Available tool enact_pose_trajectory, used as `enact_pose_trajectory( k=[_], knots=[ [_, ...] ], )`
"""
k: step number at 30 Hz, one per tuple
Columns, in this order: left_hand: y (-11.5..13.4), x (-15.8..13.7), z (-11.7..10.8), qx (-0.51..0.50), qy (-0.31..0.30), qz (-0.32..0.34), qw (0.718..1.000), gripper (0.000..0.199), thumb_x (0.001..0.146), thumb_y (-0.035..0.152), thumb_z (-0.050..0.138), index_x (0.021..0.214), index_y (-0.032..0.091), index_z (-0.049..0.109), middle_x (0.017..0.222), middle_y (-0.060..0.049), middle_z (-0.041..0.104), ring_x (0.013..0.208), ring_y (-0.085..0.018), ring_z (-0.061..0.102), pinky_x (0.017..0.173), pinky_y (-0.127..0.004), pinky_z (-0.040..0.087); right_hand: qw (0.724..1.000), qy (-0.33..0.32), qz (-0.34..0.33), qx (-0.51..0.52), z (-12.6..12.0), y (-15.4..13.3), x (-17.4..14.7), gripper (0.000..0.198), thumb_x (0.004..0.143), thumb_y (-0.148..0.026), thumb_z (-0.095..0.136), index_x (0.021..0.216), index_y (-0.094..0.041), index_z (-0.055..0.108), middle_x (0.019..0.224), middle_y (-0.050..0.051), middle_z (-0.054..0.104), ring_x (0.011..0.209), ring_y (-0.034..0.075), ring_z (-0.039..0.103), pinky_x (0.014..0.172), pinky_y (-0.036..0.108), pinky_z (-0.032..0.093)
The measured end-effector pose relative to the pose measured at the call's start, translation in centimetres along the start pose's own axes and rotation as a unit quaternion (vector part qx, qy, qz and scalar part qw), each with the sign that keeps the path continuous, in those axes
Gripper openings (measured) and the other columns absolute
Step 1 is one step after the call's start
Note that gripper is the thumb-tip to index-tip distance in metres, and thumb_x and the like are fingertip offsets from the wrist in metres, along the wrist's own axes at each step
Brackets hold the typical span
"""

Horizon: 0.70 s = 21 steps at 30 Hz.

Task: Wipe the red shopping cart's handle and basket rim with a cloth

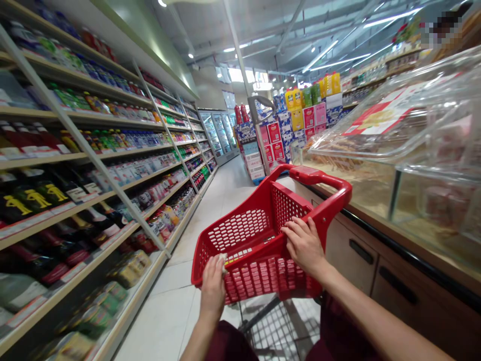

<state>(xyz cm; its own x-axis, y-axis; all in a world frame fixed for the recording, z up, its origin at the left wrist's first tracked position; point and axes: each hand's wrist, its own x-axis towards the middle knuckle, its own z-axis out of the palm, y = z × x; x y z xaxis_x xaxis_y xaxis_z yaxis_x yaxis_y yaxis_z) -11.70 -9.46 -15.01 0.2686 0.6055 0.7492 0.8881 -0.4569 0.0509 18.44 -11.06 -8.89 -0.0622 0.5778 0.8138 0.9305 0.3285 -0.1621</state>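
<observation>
A red plastic shopping cart [255,268] with perforated basket walls stands sideways in front of me. Its red handle [338,190] rises at the right end. My left hand [214,281] is closed at the near left corner of the rim, with a small crumpled white cloth or tissue [224,260] showing beside the fingers. Farther right, my right hand [304,245] grips the near rim, its fingers curled over into the basket. Inside the basket, little beyond the far wall and part of the floor is visible.
Long shelves [128,185] of bottles and cans line the left side. Close on the right stands a display counter [376,200] with clear plastic covers and dark-handled cabinets. Stacked drink cartons [274,140] stand ahead, with glass-door fridges [220,133] beyond the tiled aisle [225,195].
</observation>
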Motion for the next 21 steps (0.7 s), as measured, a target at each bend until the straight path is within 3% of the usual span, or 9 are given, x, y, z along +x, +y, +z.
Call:
enact_pose_trajectory(
  k=[2, 4, 6, 10, 13, 15, 17, 19, 21],
  knots=[
    [2.6, 1.6, 1.0, -0.030, -0.021, 0.040, 0.999, 0.048, 0.079, 0.005, 0.028, 0.122, 0.021, 0.041, 0.122, -0.007, 0.049, 0.119, -0.019, 0.037, 0.096, -0.040, 0.039, 1.000, -0.005, -0.008, -0.001, -0.1, 0.2, 0.0, 0.029, 0.076, -0.017, 0.045, 0.102, -0.019, 0.060, 0.107, 0.004, 0.059, 0.111, 0.022, 0.042, 0.103, 0.044, 0.015],
    [3.3, 2.2, 1.3, -0.046, -0.041, 0.068, 0.996, 0.049, 0.078, 0.004, 0.027, 0.122, 0.020, 0.041, 0.124, -0.007, 0.048, 0.120, -0.018, 0.035, 0.096, -0.039, 0.039, 1.000, -0.006, -0.015, 0.001, -0.3, 0.5, -0.1, 0.029, 0.077, -0.018, 0.045, 0.102, -0.019, 0.060, 0.107, 0.004, 0.060, 0.111, 0.021, 0.042, 0.103, 0.044, 0.015],
    [1.7, 1.4, 0.7, -0.036, -0.044, 0.061, 0.996, 0.048, 0.079, 0.006, 0.028, 0.122, 0.021, 0.041, 0.124, -0.007, 0.048, 0.120, -0.019, 0.036, 0.096, -0.040, 0.039, 1.000, -0.005, -0.019, 0.006, -0.4, 0.6, -0.1, 0.029, 0.077, -0.018, 0.045, 0.101, -0.020, 0.060, 0.108, 0.004, 0.060, 0.110, 0.021, 0.043, 0.103, 0.044, 0.015],
    [-1.5, -0.4, -0.2, 0.013, 0.002, -0.014, 1.000, 0.043, 0.081, 0.012, 0.031, 0.122, 0.022, 0.042, 0.119, -0.008, 0.051, 0.117, -0.021, 0.039, 0.095, -0.044, 0.039, 1.000, 0.004, -0.009, 0.020, -0.4, 0.2, -0.1, 0.028, 0.077, -0.017, 0.044, 0.100, -0.019, 0.061, 0.107, 0.005, 0.060, 0.110, 0.022, 0.044, 0.103, 0.044, 0.016],
    [1.3, 0.9, 1.1, 0.003, 0.004, 0.005, 1.000, 0.042, 0.081, 0.010, 0.030, 0.119, 0.021, 0.045, 0.119, -0.008, 0.051, 0.118, -0.021, 0.038, 0.095, -0.043, 0.039, 1.000, 0.014, 0.000, 0.028, -0.2, 0.0, 0.0, 0.028, 0.077, -0.017, 0.044, 0.099, -0.018, 0.061, 0.106, 0.005, 0.061, 0.109, 0.023, 0.044, 0.103, 0.044, 0.016],
    [4.2, 2.4, 2.3, -0.019, -0.019, 0.040, 0.999, 0.044, 0.081, 0.008, 0.030, 0.121, 0.019, 0.043, 0.122, -0.008, 0.049, 0.120, -0.020, 0.036, 0.096, -0.041, 0.039, 0.999, 0.015, -0.008, 0.029, -0.1, 0.2, 0.1, 0.028, 0.077, -0.017, 0.044, 0.099, -0.018, 0.061, 0.105, 0.005, 0.061, 0.109, 0.023, 0.045, 0.102, 0.045, 0.016],
    [5.6, 3.1, 2.6, -0.032, -0.043, 0.066, 0.996, 0.047, 0.080, 0.005, 0.028, 0.123, 0.019, 0.040, 0.125, -0.008, 0.047, 0.121, -0.019, 0.034, 0.097, -0.039, 0.039, 1.000, 0.011, -0.014, 0.024, -0.2, 0.7, 0.1, 0.028, 0.078, -0.017, 0.044, 0.100, -0.018, 0.061, 0.106, 0.005, 0.061, 0.109, 0.022, 0.045, 0.103, 0.045, 0.015],
    [4.5, 2.5, 2.0, -0.031, -0.054, 0.073, 0.995, 0.050, 0.079, 0.004, 0.027, 0.125, 0.020, 0.038, 0.126, -0.007, 0.046, 0.121, -0.019, 0.034, 0.097, -0.039, 0.039, 1.000, 0.005, -0.014, 0.019, -0.3, 1.0, 0.1, 0.028, 0.078, -0.017, 0.044, 0.100, -0.018, 0.061, 0.106, 0.004, 0.061, 0.109, 0.022, 0.044, 0.103, 0.044, 0.015],
    [1.7, 0.9, 0.9, -0.017, -0.045, 0.053, 0.997, 0.049, 0.079, 0.006, 0.028, 0.124, 0.021, 0.039, 0.125, -0.007, 0.048, 0.120, -0.020, 0.036, 0.096, -0.041, 0.039, 1.000, 0.003, -0.016, 0.017, -0.4, 1.2, 0.1, 0.028, 0.078, -0.017, 0.044, 0.100, -0.019, 0.061, 0.106, 0.004, 0.061, 0.109, 0.021, 0.044, 0.103, 0.044, 0.015]
  ],
)
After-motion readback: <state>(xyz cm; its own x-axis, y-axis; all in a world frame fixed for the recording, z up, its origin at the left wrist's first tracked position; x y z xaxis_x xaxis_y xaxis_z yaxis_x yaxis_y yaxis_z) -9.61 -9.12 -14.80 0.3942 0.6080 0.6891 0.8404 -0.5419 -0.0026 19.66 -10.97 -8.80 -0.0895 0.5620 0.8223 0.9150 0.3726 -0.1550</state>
